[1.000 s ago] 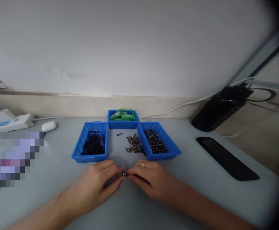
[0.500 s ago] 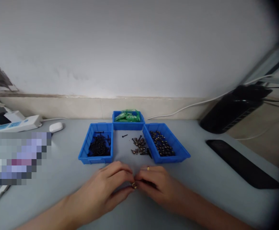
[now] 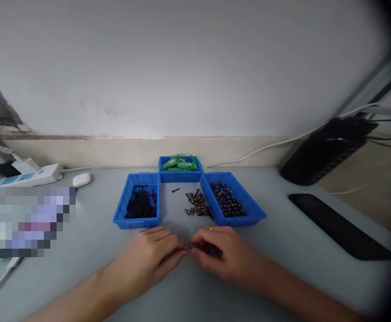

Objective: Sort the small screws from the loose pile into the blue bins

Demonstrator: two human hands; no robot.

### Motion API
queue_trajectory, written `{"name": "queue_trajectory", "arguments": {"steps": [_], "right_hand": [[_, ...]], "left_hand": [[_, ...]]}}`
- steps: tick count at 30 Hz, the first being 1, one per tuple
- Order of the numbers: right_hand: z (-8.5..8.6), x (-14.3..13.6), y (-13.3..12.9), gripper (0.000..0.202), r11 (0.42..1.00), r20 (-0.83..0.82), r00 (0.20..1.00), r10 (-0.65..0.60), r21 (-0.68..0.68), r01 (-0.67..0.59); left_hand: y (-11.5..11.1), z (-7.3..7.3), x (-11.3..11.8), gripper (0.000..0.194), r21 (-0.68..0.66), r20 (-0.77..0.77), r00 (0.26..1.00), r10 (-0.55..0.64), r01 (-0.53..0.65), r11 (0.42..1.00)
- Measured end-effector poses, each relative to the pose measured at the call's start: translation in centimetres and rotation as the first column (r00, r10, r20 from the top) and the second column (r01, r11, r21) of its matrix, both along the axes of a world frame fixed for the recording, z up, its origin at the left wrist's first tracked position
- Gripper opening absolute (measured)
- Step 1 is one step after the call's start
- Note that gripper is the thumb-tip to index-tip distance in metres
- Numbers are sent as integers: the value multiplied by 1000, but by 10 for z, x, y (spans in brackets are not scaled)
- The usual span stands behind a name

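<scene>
My left hand (image 3: pixel 155 255) and my right hand (image 3: pixel 217 250) meet just in front of the trays, fingertips pinched together. Between them they hold a small metal screw (image 3: pixel 191 246), mostly covered by the fingers and partly blurred. Past my hands lies a loose pile of bronze-coloured screws (image 3: pixel 197 203) on the table, and a single black screw (image 3: pixel 176 190) rests apart from it. A blue tray (image 3: pixel 120 208) on the left holds dark screws (image 3: pixel 142 203). The blue tray (image 3: pixel 254 210) on the right contains bronze-coloured metal pieces (image 3: pixel 229 201).
A third blue tray (image 3: pixel 182 177) with green packets (image 3: pixel 180 163) stands at the back, by the wall. On the left are a power strip (image 3: pixel 31 176), a white earphone case (image 3: pixel 82 180) and a blurred-out device (image 3: pixel 37 223). A black flat object (image 3: pixel 339 226) lies right.
Both hands have shifted slightly away from me and the fingertips have turned a little, with the small screw still between them. The view has moved slightly; the trays stay put.
</scene>
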State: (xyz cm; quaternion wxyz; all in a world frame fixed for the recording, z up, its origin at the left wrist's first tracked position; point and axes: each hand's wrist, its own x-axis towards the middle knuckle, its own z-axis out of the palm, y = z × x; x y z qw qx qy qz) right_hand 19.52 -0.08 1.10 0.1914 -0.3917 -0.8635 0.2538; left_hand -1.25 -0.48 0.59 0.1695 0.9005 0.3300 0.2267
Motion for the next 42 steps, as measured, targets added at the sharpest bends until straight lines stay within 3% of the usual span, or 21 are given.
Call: {"name": "queue_trajectory", "arguments": {"steps": [7,18,22,28,33,42], "right_hand": [[-2,-2,0,3,1000,-8,1000,-21,-5,21],[3,0,-1,19,994,12,995,96,-53,-95],[3,0,-1,14,997,-4,999,51,-62,-51],[0,-1,-5,6,993,-86,996,8,-121,-18],[2,1,-7,11,996,-94,996,6,-91,-14],[9,1,0,23,992,-7,998,69,-106,-69]], "left_hand": [[-2,3,-1,19,-38,-36,999,-17,16,999],[0,1,-5,17,-62,-50,998,-36,33,998],[-1,2,-6,22,-54,-61,997,-44,41,998],[-4,6,-2,16,-149,17,1000,-1,3,989],[-4,3,-1,12,-272,116,992,49,-16,962],[0,0,-1,13,-223,130,988,79,-49,974]]}}
